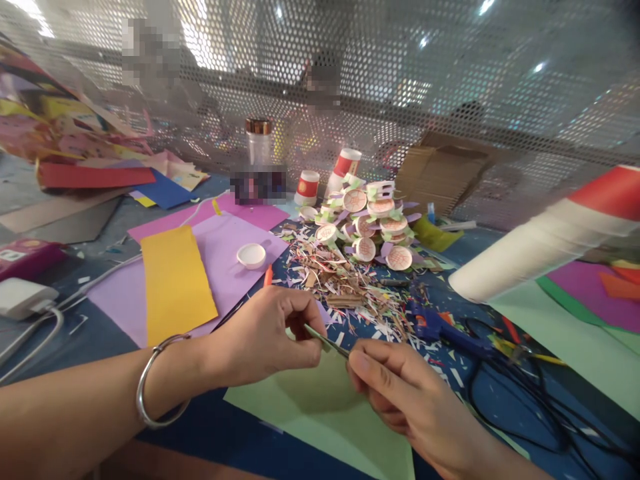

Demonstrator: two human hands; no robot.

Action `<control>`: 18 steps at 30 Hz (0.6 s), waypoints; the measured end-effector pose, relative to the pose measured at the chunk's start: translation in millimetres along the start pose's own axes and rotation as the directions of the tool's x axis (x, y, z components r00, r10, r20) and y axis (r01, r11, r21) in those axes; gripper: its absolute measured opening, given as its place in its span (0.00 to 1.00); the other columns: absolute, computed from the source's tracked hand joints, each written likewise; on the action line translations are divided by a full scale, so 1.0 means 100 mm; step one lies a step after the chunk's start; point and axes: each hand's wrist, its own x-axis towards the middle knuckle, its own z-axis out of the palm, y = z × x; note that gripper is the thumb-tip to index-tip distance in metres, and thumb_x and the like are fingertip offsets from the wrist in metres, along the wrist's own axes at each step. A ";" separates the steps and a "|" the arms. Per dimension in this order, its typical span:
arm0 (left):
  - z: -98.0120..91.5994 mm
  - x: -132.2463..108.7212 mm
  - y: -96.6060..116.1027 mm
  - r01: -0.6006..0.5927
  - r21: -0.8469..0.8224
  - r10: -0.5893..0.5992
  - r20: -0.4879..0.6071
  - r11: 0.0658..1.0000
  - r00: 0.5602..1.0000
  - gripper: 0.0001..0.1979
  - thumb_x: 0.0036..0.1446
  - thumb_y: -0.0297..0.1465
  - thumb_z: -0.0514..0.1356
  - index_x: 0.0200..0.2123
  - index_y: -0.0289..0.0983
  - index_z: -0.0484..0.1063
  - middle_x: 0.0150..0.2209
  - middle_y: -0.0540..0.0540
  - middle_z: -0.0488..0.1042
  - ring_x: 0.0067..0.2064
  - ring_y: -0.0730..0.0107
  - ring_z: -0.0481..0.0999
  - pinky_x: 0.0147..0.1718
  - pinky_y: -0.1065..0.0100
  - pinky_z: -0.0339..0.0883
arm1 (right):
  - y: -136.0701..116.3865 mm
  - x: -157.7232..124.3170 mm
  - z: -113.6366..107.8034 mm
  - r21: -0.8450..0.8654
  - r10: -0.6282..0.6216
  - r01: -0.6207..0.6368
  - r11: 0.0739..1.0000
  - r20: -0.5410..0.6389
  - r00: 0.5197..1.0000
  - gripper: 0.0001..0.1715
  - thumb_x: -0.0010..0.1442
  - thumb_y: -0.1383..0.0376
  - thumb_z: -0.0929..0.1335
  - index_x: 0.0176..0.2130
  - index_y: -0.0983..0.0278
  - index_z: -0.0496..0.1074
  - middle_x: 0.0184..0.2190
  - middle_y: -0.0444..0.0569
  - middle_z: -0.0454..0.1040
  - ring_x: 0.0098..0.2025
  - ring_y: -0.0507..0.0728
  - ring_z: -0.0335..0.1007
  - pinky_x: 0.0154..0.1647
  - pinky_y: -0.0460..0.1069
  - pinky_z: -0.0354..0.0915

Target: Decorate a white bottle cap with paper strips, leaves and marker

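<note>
Over a light green paper sheet [345, 427], a thin green paper strip [326, 339] is stretched between my two hands. My left hand [273, 333], with a silver bangle at the wrist, pinches one end between thumb and forefinger. At the other end my right hand [405, 387] is closed, its thumb pressed on the forefinger. The strip looks darker near the right fingertips; I cannot make out whether a thin tool is there too. Behind the hands lies a heap of paper scraps [345, 280], and beyond it a stack of small decorated cup pieces [365, 220].
To the right are a blue glue gun [445, 327] with a black cord [530, 407] and a long stack of paper cups [545, 240]. A yellow sheet [177, 280], purple paper [235, 233] and a white lid [251, 256] lie left. A perforated metal screen [390, 73] stands behind.
</note>
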 end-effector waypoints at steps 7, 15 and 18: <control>0.04 0.01 -0.02 0.012 -0.004 -0.012 -0.009 1.000 1.000 0.04 0.47 0.26 0.62 0.30 0.37 0.73 0.26 0.51 0.74 0.28 0.73 0.70 0.28 0.71 0.63 | 0.03 0.01 0.00 -0.005 -0.002 0.002 1.000 -0.003 1.000 0.28 0.63 0.43 0.69 0.28 0.62 0.64 0.17 0.32 0.44 0.18 0.45 0.34 0.17 0.44 0.34; 0.05 0.01 -0.01 0.039 0.008 -0.039 -0.004 0.999 0.999 0.04 0.46 0.26 0.62 0.29 0.37 0.72 0.26 0.52 0.73 0.28 0.73 0.69 0.28 0.71 0.62 | 0.03 0.01 -0.01 -0.031 -0.002 0.002 1.000 -0.005 1.000 0.29 0.64 0.43 0.69 0.28 0.62 0.63 0.17 0.32 0.43 0.18 0.45 0.35 0.16 0.44 0.34; 0.06 0.00 0.01 0.060 0.005 -0.060 -0.006 0.998 0.998 0.04 0.46 0.26 0.62 0.28 0.37 0.72 0.25 0.52 0.72 0.27 0.73 0.68 0.27 0.71 0.62 | 0.03 0.02 0.00 -0.028 -0.001 0.001 1.000 -0.009 1.000 0.29 0.64 0.43 0.69 0.28 0.62 0.64 0.17 0.32 0.44 0.18 0.45 0.35 0.17 0.44 0.34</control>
